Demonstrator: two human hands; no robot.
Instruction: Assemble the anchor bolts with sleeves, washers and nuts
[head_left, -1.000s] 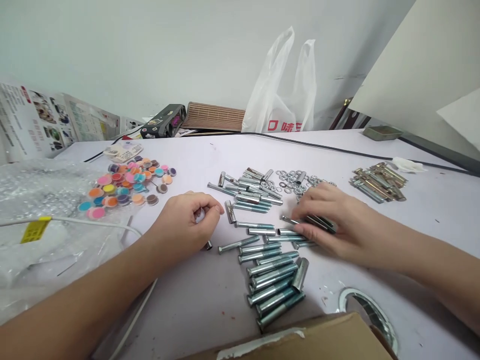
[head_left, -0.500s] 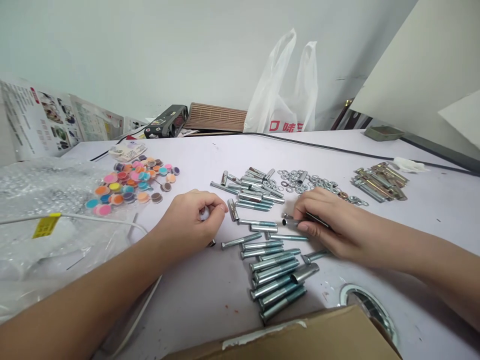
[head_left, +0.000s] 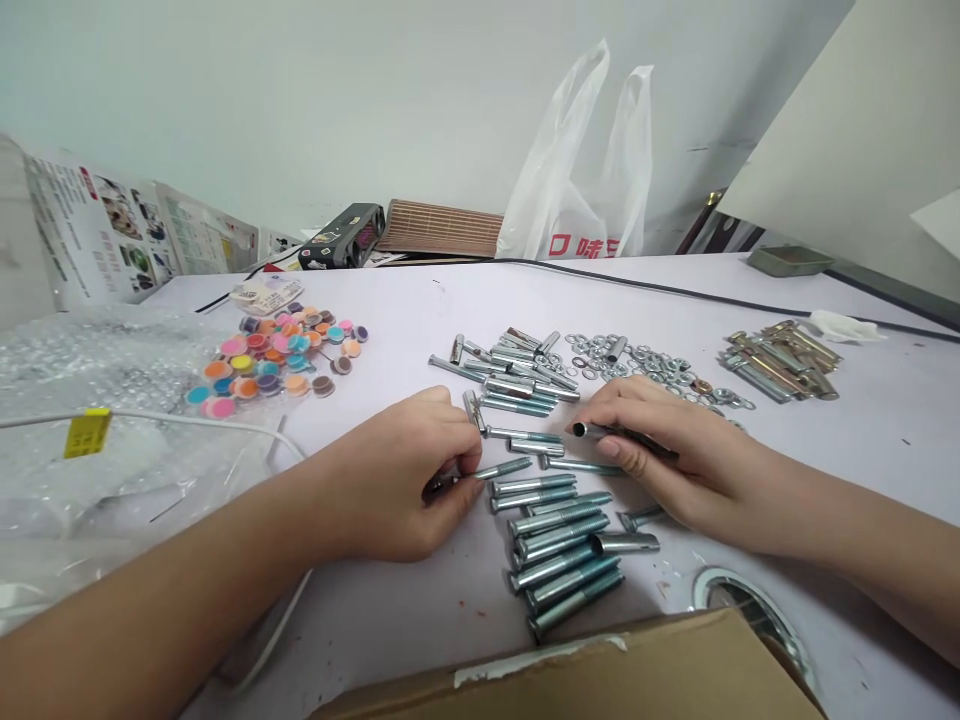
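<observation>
My left hand [head_left: 409,475] is closed, its thumb and fingertips around the head end of a silver bolt [head_left: 510,467] whose threaded end points right. A dark metal piece [head_left: 437,488] shows inside the same hand; its kind is hidden. My right hand [head_left: 660,450] is closed on a silver metal sleeve [head_left: 589,430], its hollow end facing left. Another dark length of metal shows under those fingers. Between the hands lie several loose bolts [head_left: 562,545] in a rough column, with a wider sleeve [head_left: 626,543] beside them. Behind them is a pile of sleeves and bolts [head_left: 517,370].
Nuts and washers [head_left: 660,365] lie behind my right hand, assembled anchor bolts [head_left: 784,360] farther right. Colourful small pots [head_left: 277,350] and bubble wrap [head_left: 90,370] are left. A cardboard box [head_left: 585,680] and tape roll [head_left: 750,600] sit in front; a plastic bag [head_left: 577,180] stands behind.
My left hand has moved right and down onto the bolt that lay on the table. My right hand stays near its place, the sleeve now showing farther out of its fingers. The view has shifted slightly.
</observation>
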